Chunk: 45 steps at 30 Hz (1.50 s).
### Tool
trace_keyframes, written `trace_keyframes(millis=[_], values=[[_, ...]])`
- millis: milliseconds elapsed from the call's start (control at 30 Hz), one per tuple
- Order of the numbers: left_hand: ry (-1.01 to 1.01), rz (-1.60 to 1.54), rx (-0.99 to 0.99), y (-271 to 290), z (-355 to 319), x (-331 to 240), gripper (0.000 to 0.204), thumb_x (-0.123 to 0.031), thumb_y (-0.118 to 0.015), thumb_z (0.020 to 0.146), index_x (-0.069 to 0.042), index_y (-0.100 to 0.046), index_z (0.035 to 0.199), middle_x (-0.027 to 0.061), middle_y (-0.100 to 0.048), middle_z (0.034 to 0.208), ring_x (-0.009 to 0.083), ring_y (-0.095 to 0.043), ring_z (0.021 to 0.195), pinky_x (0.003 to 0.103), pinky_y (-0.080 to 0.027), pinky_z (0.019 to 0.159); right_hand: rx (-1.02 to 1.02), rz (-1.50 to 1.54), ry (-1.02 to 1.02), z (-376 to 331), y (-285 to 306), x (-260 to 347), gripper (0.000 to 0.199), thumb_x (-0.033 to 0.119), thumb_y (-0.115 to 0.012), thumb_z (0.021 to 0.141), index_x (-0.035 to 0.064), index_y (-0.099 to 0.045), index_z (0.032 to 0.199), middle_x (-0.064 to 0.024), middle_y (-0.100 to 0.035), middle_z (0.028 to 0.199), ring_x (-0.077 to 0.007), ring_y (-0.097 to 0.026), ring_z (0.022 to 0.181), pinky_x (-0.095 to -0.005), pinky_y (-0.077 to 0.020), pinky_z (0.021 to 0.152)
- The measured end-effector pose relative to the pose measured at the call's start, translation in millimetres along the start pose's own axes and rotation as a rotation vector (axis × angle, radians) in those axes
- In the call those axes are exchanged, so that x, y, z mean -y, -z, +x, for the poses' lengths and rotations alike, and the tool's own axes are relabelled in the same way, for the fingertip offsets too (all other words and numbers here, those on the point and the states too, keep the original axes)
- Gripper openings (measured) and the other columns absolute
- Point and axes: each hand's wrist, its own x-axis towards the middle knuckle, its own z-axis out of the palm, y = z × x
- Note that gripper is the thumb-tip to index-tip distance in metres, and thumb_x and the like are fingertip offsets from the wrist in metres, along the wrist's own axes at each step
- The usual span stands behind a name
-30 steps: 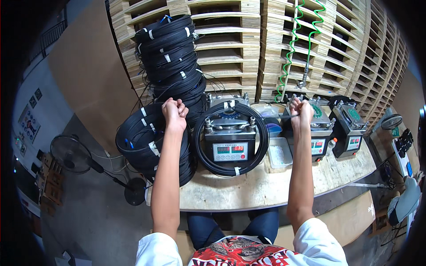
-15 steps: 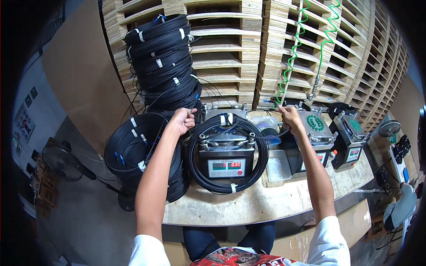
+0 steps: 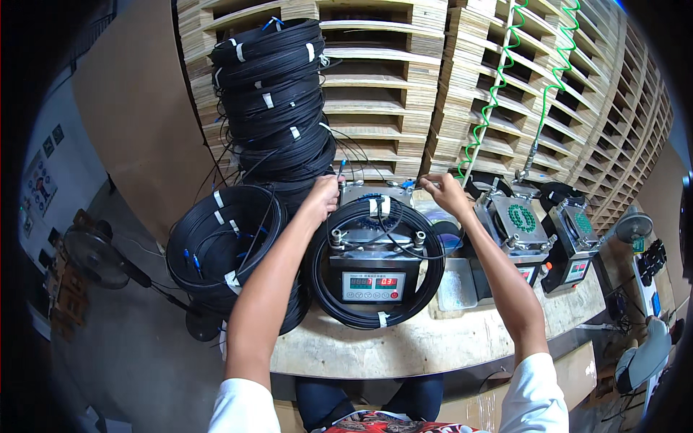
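- Cable coil [image 3: 375, 317], black, one, looped round the nearest winding machine [image 3: 372, 270] on the wooden workbench [image 3: 433, 346]; bound with white tape at the top and at the bottom.
- Left hand [image 3: 323, 196] up at the far left corner of that machine, fingers bunched on a thin black cable end; pinch looks closed, though too small to be certain.
- Right hand [image 3: 442, 192] at the far right corner, fingers curled round a thin strand; grip equally hard to judge.
- Both hands well apart, one at each top corner of the coil, forearms stretched out over the bench.
- Winding machines counted: three in a row, the near one with two small lit displays on its front panel, the second machine [image 3: 514, 229] with a green disc on top, the third machine [image 3: 574, 242] farthest right.
- Stacks of finished black coils counted: two. Tall stack [image 3: 278, 101] leaning against the pallets behind the left hand; low stack [image 3: 224, 242] just left of the bench, blue connector tips showing inside.
- Green spiral hoses [image 3: 498, 86] counted: two, hanging before the wooden pallets [image 3: 404, 72].
- Clear tray [image 3: 456, 283] lying between the first and second machines.
- Floor fan [image 3: 90, 249], one, standing at far left on the concrete.
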Motion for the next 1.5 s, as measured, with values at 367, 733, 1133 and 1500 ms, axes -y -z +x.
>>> trace_keyframes(millis=[367,733,1133,1500], values=[[-0.619,0.41,-0.261,-24,25,34,0.029,-0.018,-0.053,0.102,-0.008,-0.058,0.128,-0.0002,-0.054,0.068,0.0097,-0.048,0.057,0.029,-0.039,0.052,0.165,-0.264,0.201,25,-5,35,0.02,0.028,-0.072,0.085,0.0155,-0.077,0.1,-0.0156,-0.072,0.08,-0.0335,-0.07,0.079,-0.0443,-0.0541,0.07],[-0.419,0.159,-0.286,-21,5,30,0.033,-0.012,-0.049,0.104,-0.01,-0.054,0.136,0.0029,-0.053,0.088,0.0095,-0.046,0.07,0.026,-0.034,0.063,0.298,-0.412,0.382,44,-20,55,0.013,0.023,-0.076,0.08,0.0165,-0.077,0.091,-0.0121,-0.073,0.083,-0.0333,-0.07,0.08,-0.0448,-0.0557,0.07],[-0.305,-0.06,-0.24,-30,-23,10,0.035,-0.016,-0.048,0.105,-0.009,-0.052,0.138,-0.0038,-0.044,0.065,0.0037,-0.033,0.048,0.024,-0.025,0.043,0.549,-0.615,0.344,65,-15,78,0.016,0.021,-0.077,0.078,0.0083,-0.076,0.088,-0.0148,-0.073,0.087,-0.0355,-0.07,0.086,-0.0458,-0.0556,0.073],[-0.285,-0.105,-0.206,-28,-24,12,0.039,-0.017,-0.047,0.106,-0.008,-0.044,0.143,-0.0084,-0.031,0.064,0.0004,-0.025,0.046,0.02,-0.02,0.039,0.546,-0.622,0.391,62,-23,86,0.016,0.016,-0.073,0.077,0.0022,-0.072,0.086,-0.0185,-0.072,0.089,-0.0395,-0.069,0.089,-0.0472,-0.056,0.077]])
